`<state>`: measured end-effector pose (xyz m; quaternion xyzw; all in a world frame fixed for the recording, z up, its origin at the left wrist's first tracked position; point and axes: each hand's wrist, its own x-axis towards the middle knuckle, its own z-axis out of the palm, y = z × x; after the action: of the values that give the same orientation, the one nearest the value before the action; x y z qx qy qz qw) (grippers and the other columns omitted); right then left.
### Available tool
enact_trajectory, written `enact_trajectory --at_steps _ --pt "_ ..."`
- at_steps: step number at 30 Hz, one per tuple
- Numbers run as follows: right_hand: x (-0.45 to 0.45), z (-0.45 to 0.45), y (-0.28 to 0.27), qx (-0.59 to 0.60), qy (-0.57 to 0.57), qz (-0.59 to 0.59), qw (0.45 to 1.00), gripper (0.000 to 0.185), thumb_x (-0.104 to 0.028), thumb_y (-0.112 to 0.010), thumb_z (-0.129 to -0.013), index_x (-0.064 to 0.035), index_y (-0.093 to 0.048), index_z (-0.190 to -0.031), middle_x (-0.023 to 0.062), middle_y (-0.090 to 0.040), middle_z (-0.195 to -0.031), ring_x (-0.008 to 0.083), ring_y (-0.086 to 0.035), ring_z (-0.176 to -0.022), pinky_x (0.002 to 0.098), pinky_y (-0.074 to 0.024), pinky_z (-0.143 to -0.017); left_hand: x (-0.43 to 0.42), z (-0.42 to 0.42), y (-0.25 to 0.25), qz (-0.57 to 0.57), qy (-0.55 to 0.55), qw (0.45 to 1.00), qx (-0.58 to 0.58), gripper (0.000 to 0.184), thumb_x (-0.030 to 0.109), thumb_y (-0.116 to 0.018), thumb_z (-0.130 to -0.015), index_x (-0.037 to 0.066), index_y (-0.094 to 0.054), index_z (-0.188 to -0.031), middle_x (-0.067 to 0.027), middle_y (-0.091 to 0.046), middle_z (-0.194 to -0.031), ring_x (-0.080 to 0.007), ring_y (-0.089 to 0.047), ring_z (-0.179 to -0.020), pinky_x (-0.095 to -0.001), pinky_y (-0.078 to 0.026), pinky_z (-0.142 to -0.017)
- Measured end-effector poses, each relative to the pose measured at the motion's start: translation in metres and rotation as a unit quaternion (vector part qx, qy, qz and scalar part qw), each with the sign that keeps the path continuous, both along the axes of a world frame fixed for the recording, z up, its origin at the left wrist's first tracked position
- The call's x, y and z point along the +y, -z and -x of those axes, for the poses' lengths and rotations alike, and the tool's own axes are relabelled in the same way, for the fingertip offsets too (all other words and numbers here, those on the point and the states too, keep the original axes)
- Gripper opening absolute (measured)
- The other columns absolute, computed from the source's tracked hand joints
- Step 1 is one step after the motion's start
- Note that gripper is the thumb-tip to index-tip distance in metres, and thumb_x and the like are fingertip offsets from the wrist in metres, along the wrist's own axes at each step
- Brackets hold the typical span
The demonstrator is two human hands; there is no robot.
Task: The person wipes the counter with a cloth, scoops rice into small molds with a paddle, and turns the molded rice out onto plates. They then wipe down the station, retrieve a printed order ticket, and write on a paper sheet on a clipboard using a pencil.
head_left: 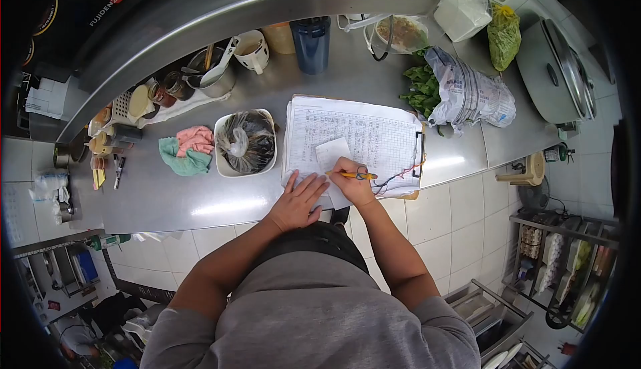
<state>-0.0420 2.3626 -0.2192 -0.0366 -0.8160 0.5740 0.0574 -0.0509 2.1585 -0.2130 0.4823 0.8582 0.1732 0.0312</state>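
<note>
My right hand [352, 182] is closed around a yellow pen [358, 176], its tip at a small white slip of paper [332, 152]. Fingers spread, my left hand [298, 201] lies flat over the lower left of the papers, beside the slip. Under both is a stack of handwritten grid sheets [380, 125] on a clipboard, whose dark clip [418, 155] is at the right side. A thin dark and red cord trails from the pen across the sheets towards the clip.
Left of the sheets are a white square tub [221, 161] holding a dark bag, and pink and green cloths [195, 141]. Behind stand a mug [251, 49] and a blue container [312, 45]. Leafy greens [420, 89] in a plastic bag [467, 95] lie at the right.
</note>
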Motion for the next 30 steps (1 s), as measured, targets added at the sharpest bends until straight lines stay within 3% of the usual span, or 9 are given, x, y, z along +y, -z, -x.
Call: enact_trajectory --at_steps 4,30 --pt "0.0019 0.0003 0.0064 0.043 -0.008 -0.032 0.999 0.012 -0.006 -0.063 -0.075 -0.0017 -0.053 -0.071 0.0114 -0.059 -0.065 0.0232 -0.059 -0.059 0.0349 -0.0458 -0.055 0.0009 0.0007 0.0018 0.004 0.000 1.000 0.005 0.061 0.032 -0.059 -0.082 0.007 -0.048 -0.136 -0.0102 -0.046 -0.140 -0.0241 -0.039 -0.134 -0.0549 -0.016 -0.115" --pt "0.0059 -0.0005 0.0026 0.020 0.015 0.012 1.000 0.012 -0.002 -0.062 -0.074 -0.0008 -0.051 -0.069 0.0111 -0.054 -0.063 0.0208 -0.054 -0.058 0.0335 -0.0430 -0.055 0.0000 0.0007 0.0001 -0.011 -0.001 1.000 0.004 0.060 0.031 -0.061 -0.080 0.008 -0.050 -0.135 -0.0096 -0.048 -0.139 -0.0236 -0.041 -0.133 -0.0532 -0.016 -0.115"
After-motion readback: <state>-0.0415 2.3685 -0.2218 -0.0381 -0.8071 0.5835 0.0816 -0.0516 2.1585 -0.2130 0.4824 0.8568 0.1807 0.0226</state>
